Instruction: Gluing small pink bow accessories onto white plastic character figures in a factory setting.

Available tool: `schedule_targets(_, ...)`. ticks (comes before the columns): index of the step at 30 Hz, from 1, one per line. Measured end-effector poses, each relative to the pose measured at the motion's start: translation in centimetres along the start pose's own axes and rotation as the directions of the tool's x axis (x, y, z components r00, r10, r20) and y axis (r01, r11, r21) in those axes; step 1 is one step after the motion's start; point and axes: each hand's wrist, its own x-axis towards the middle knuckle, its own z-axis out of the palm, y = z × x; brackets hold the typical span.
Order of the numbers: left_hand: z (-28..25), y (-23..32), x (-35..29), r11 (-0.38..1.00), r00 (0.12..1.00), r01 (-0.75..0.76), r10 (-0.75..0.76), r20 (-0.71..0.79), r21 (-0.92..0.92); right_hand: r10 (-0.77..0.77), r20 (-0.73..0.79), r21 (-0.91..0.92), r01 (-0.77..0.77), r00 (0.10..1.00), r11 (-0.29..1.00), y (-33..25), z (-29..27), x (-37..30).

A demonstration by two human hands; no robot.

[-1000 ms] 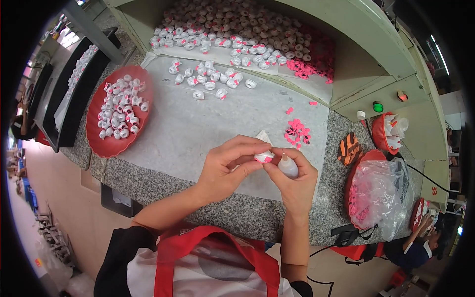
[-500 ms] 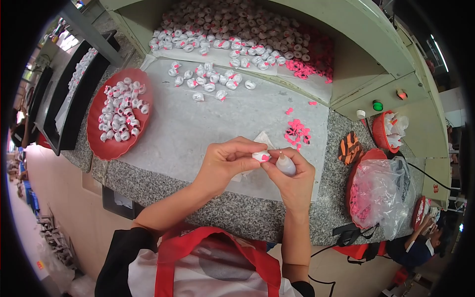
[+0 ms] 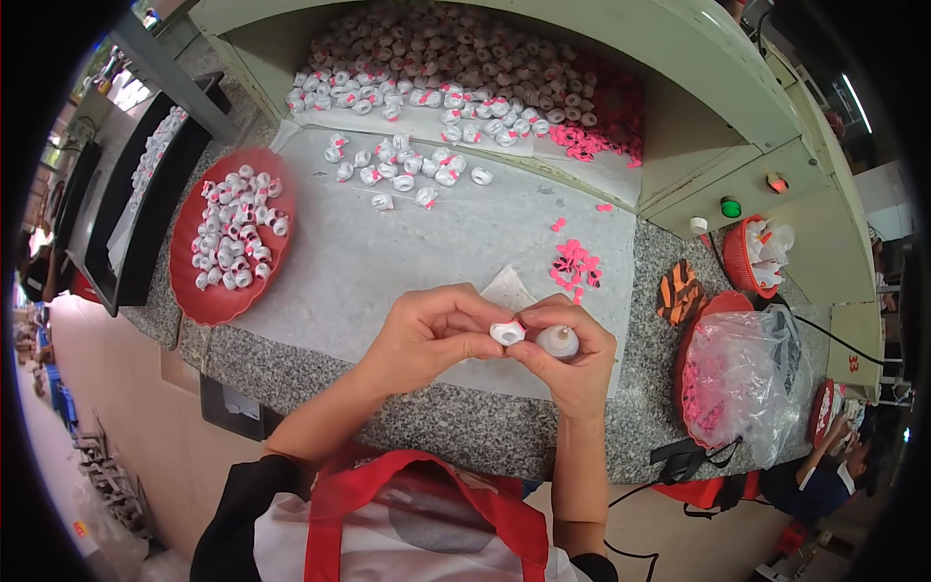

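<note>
My left hand (image 3: 427, 339) is closed, pinching a small white hollow piece (image 3: 506, 334) with a touch of pink on its rim. Its dark opening faces up toward me. The fingertips of my right hand (image 3: 580, 373) touch the piece's other side. Tucked in that same right hand is a small whitish squeeze bottle (image 3: 558, 341) with a thin nozzle, its tip pointing up. Both hands hover over the front edge of the white paper sheet (image 3: 388, 252). Just beyond them lies a folded white cloth or tissue (image 3: 506, 286). Loose pink cut pieces (image 3: 576, 264) are scattered past my right hand.
Several similar white pieces (image 3: 402, 170) lie at the sheet's back, with a large heap (image 3: 436, 48) inside the green cabinet (image 3: 718, 175). A red dish (image 3: 184, 281) of them stands left. On the right are orange-black cloth (image 3: 681, 291), a red basket (image 3: 739, 262) and a plastic bag (image 3: 766, 359).
The white piece has been turned, so its opening now shows instead of its pink patch. The bottle's nozzle has tipped toward me, and both hands have come slightly nearer.
</note>
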Motion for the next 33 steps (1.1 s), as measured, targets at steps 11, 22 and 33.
schedule_targets(11, -0.3, -1.2, 0.4, 0.995, 0.994, 0.096, -0.096, -0.055, 0.002, 0.302, 0.036, 0.140, -0.304, 0.953, 0.942, 1.4, -0.7, 0.5)
schedule_targets(22, -2.2, -1.1, 0.6, 0.964, 0.980, 0.037, 0.016, -0.197, 0.264, 0.333, -0.231, 0.029, -0.335, 0.914, 0.942, 3.4, 2.0, 0.3)
schedule_targets(33, -10.8, 0.4, 2.9, -0.136, 0.756, 0.159, 0.653, -0.032, 0.978, 0.236, -0.226, -0.034, -0.249, 0.945, 0.968, 1.4, 2.7, -0.5)
